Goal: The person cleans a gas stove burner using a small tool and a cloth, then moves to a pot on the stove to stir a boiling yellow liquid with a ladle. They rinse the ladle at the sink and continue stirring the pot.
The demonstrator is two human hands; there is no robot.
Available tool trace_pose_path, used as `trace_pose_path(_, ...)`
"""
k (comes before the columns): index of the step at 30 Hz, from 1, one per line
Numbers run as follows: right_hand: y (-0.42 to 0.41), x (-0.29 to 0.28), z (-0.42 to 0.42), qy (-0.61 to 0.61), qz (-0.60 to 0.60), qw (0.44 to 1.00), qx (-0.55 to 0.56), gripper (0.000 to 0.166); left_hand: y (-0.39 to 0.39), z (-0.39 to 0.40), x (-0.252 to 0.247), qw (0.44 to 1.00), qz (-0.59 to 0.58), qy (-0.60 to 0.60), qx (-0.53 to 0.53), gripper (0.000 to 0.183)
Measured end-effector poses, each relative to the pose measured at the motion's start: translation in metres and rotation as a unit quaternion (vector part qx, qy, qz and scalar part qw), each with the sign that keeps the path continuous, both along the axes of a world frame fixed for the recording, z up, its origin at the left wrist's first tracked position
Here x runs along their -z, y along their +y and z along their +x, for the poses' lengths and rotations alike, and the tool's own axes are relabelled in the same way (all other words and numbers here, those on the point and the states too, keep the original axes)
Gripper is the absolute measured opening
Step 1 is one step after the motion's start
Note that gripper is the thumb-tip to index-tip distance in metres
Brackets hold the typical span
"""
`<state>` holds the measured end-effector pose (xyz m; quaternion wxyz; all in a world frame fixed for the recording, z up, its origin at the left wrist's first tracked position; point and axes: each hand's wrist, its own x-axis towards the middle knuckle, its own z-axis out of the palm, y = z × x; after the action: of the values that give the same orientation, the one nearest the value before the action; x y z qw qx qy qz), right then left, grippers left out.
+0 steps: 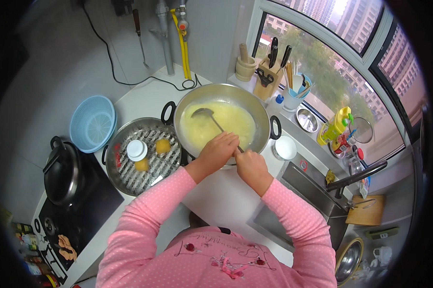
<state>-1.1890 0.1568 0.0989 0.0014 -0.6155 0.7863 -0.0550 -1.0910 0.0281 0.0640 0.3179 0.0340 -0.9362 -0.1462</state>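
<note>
A large metal pan with two black handles [259, 104] holds a pale yellow liquid [231, 111]. Both my hands are on the handle of a metal ladle [203, 112], whose bowl rests in the liquid at the left. My left hand [220, 149] grips the handle higher up towards the bowl, over the pan's near rim. Close beside it, my right hand [251, 165] is closed around the handle's lower end. Left of the pan, a second round metal pan [126, 126] contains a striped surface, two yellow pieces [163, 146] and a white round-topped object [137, 150].
A light blue plastic basket [94, 122] and a lidded black pot [61, 172] stand at the left, the pot on a black hob [90, 212]. Right are a white bowl [285, 148], a sink [306, 187] with a faucet [357, 175], and a knife block [267, 81] by the window.
</note>
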Motion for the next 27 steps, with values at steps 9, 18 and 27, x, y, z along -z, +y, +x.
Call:
trace_pose_path(9, 0.030, -0.006, -0.048, 0.072, -0.007, 0.997, 0.038, 0.026, 0.024, -0.076, 0.003, 0.996, 0.035, 0.035, 0.077, 0.020)
trace_pose_path(18, 0.112, -0.058, -0.035, -0.080, 0.052, 0.994, 0.053, 0.025, 0.094, -0.053, -0.021, 0.986, 0.058, 0.059, 0.145, 0.024)
trace_pose_path(27, 0.100, -0.045, -0.012, -0.239, -0.143, 0.959, 0.048, 0.022, 0.089, -0.024, -0.021, 0.997, 0.025, 0.010, 0.068, 0.028)
